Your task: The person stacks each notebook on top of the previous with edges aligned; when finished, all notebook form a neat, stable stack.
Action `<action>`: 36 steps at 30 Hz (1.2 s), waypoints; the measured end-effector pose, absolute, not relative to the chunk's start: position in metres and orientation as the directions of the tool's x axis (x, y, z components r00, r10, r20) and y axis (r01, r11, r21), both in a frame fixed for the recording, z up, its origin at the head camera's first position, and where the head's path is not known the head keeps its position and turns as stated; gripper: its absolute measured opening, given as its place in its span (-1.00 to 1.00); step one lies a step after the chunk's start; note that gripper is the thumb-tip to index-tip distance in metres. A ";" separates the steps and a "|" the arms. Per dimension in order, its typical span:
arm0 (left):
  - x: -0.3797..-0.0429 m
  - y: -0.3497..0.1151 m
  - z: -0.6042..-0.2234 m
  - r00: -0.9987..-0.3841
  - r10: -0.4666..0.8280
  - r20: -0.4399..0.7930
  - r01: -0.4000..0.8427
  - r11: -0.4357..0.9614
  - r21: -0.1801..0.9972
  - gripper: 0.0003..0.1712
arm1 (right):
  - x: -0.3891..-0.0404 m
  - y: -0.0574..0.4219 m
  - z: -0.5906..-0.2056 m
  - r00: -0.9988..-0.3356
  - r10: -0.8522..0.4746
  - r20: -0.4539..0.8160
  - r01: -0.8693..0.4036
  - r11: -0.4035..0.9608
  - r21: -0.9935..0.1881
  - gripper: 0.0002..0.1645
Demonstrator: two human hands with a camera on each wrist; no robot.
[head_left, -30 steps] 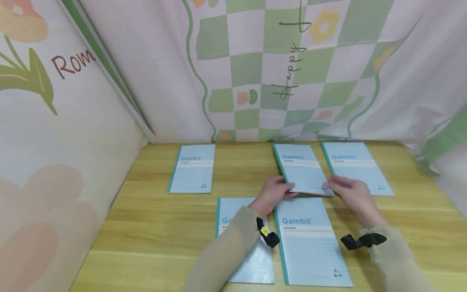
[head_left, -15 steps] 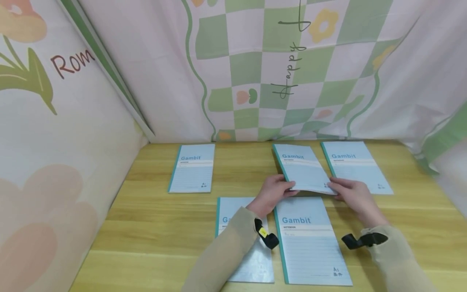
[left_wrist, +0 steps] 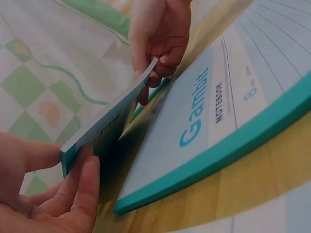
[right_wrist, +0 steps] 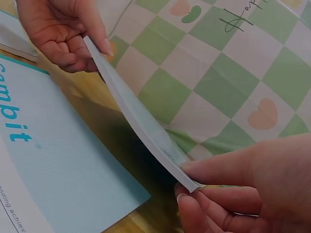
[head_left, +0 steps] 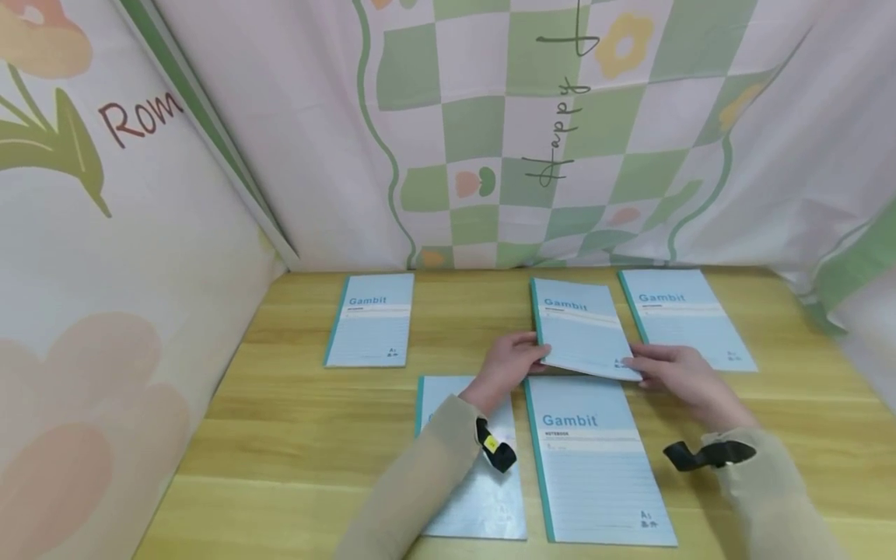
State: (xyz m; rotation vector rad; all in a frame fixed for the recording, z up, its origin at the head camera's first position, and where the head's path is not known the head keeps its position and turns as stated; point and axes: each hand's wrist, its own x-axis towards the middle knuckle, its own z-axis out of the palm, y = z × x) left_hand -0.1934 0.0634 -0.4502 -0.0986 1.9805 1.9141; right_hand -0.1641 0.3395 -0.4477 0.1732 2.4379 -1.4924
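Both hands pinch one light-blue Gambit notebook point(head_left: 584, 330) by its near corners, thumbs on top and fingers underneath. The left hand point(head_left: 505, 364) grips the teal-spine side, and the right hand point(head_left: 679, 377) grips the other corner. In both wrist views the held notebook point(left_wrist: 109, 109) is tilted, its near edge raised off the table and slightly bowed. Just in front of it lies another notebook point(head_left: 598, 467), flat, its title facing up. A further notebook point(head_left: 483, 498) lies partly hidden under the left sleeve.
One notebook point(head_left: 371, 323) lies alone at the back left of the wooden table point(head_left: 280, 435). Another notebook point(head_left: 686, 319) lies at the back right, beside the held one. A checkered curtain point(head_left: 532, 132) hangs along the table's far edge, and a patterned cloth wall point(head_left: 140, 257) borders the left.
The held notebook has shifted slightly right and its far edge has turned a little; its near edge stays raised. Both hands have moved with it. The other notebooks lie as before.
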 end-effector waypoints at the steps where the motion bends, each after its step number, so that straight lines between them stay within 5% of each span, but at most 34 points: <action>1: -0.194 0.062 -0.451 -0.926 0.212 -0.313 -0.305 0.066 0.950 -0.56 | -0.164 0.339 -0.448 -0.955 -0.044 -0.293 0.242 0.455 -0.857 -0.10; 19: -0.194 0.029 -0.454 -0.924 0.279 -0.261 -0.245 0.090 0.965 -0.59 | -0.155 0.325 -0.434 -0.964 -0.034 -0.262 0.210 0.505 -0.837 0.00; 36: -0.190 -0.013 -0.452 -0.939 0.254 -0.232 -0.163 0.266 0.950 -0.62 | -0.151 0.287 -0.434 -0.979 -0.067 -0.194 0.141 0.471 -0.871 -0.12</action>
